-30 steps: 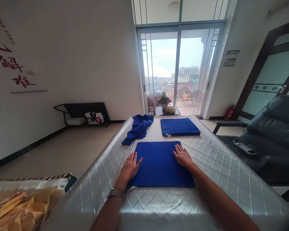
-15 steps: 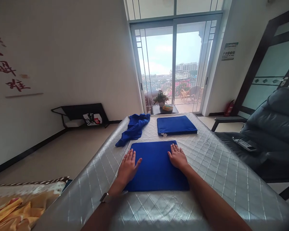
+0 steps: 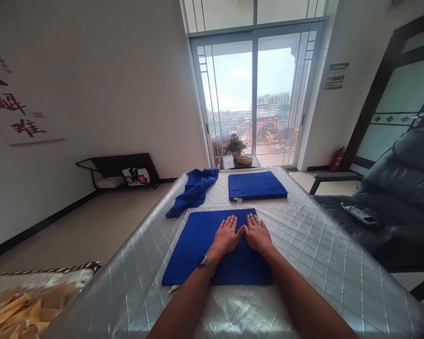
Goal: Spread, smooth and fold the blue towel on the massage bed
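Note:
A flat blue cloth piece (image 3: pixel 191 249) lies spread in front of me, roughly rectangular, with a small pale tag at its near left edge. My left hand (image 3: pixel 226 235) rests palm down on its middle, fingers stretched out. Beside it, my right hand (image 3: pixel 257 233) lies flat near the cloth's right edge, and the two thumbs meet or nearly meet. Neither hand grips anything. Beyond them is a neat stack of folded blue cloths (image 3: pixel 257 184) with a white tag at its near edge. A crumpled blue cloth (image 3: pixel 194 190) sits to the far left.
A quilted silver cover (image 3: pixel 314 245) lies under the cloths. To the right stands a dark armchair (image 3: pixel 403 188) with a power strip (image 3: pixel 359 214) on its seat. A potted plant (image 3: pixel 235 143) stands beyond the far edge, before glass sliding doors. Patterned bedding (image 3: pixel 28 301) is at lower left.
My left hand has slid right across the cloth, from its left edge to beside my right hand. My right hand has stayed nearly in place. The cloth's left side now shows uncovered.

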Demonstrator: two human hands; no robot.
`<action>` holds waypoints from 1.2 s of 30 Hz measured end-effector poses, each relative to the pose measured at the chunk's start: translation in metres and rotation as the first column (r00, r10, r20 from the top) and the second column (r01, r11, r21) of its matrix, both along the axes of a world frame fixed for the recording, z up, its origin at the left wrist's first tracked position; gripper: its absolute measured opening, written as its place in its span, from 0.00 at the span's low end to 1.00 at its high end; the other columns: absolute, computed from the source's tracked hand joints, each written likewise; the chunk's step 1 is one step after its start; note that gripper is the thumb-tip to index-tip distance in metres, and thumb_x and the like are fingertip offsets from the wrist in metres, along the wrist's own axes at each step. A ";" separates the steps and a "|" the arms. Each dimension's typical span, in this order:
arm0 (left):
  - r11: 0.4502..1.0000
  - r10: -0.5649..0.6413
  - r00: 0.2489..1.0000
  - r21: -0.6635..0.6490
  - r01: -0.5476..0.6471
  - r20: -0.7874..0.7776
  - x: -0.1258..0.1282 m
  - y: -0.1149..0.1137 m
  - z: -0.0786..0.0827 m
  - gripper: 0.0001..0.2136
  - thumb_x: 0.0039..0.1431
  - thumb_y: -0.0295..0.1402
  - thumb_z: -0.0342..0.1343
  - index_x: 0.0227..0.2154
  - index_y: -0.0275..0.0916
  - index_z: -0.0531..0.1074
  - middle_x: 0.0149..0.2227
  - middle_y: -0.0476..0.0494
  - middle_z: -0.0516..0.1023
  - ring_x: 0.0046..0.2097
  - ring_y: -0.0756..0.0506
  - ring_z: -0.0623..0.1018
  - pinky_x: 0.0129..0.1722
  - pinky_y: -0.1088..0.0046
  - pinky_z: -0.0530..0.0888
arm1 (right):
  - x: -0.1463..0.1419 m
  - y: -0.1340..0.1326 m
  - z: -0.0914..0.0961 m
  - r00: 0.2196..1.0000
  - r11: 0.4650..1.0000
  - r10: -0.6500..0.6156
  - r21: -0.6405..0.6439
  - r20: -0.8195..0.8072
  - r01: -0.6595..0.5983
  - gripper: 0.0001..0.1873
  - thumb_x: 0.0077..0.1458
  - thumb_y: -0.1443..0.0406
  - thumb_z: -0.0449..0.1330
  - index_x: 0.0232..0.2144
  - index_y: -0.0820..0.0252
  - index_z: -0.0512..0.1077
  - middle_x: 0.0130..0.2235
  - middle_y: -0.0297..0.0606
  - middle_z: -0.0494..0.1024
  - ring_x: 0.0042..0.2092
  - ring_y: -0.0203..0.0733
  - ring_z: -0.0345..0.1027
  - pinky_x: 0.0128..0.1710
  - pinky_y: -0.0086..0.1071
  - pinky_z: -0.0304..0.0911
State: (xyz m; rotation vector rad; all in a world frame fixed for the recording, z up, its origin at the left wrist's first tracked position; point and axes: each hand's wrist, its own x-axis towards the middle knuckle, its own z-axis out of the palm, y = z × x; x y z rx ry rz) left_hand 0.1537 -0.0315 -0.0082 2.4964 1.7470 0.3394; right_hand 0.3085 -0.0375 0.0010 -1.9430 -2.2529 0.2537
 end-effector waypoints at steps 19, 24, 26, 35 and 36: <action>0.928 0.374 0.925 0.016 -0.373 -0.064 -0.163 -0.004 -0.012 0.40 0.69 0.56 0.28 0.69 0.27 0.52 0.71 0.28 0.50 0.71 0.37 0.53 0.68 0.55 0.54 | -0.001 0.004 -0.001 0.999 0.999 -0.024 -0.025 0.033 0.025 0.36 0.68 0.56 0.35 0.72 0.69 0.44 0.73 0.41 0.42 0.73 0.43 0.32 0.70 0.42 0.29; 0.926 0.378 0.924 -0.002 -0.379 -0.053 -0.159 -0.006 -0.008 0.40 0.69 0.56 0.28 0.69 0.26 0.51 0.71 0.28 0.49 0.71 0.37 0.53 0.69 0.57 0.52 | -0.001 0.007 0.007 0.997 0.998 -0.025 -0.053 0.069 0.028 0.35 0.68 0.56 0.35 0.71 0.67 0.47 0.73 0.41 0.45 0.73 0.44 0.36 0.70 0.44 0.32; 0.926 0.376 0.925 -0.009 -0.377 -0.050 -0.159 -0.006 -0.007 0.40 0.69 0.56 0.28 0.69 0.25 0.51 0.71 0.28 0.50 0.71 0.37 0.53 0.69 0.57 0.52 | -0.002 0.012 0.013 0.997 0.999 -0.029 -0.042 0.072 0.032 0.35 0.68 0.56 0.36 0.70 0.67 0.50 0.72 0.43 0.48 0.72 0.45 0.40 0.69 0.45 0.33; 0.928 0.373 0.927 0.003 -0.374 -0.041 -0.162 -0.003 -0.013 0.40 0.68 0.56 0.28 0.68 0.26 0.53 0.71 0.28 0.50 0.71 0.36 0.54 0.69 0.55 0.54 | 0.000 0.049 0.009 0.998 0.999 -0.021 -0.028 0.062 0.023 0.36 0.68 0.55 0.35 0.71 0.69 0.45 0.73 0.43 0.44 0.73 0.41 0.32 0.69 0.39 0.31; 0.927 0.374 0.926 0.003 -0.374 -0.043 -0.162 -0.003 -0.013 0.40 0.68 0.56 0.28 0.68 0.26 0.53 0.71 0.28 0.50 0.71 0.36 0.54 0.69 0.55 0.53 | 0.001 0.050 0.005 0.998 0.999 -0.030 -0.018 0.058 0.031 0.36 0.68 0.55 0.35 0.71 0.69 0.45 0.73 0.43 0.44 0.73 0.40 0.33 0.69 0.38 0.31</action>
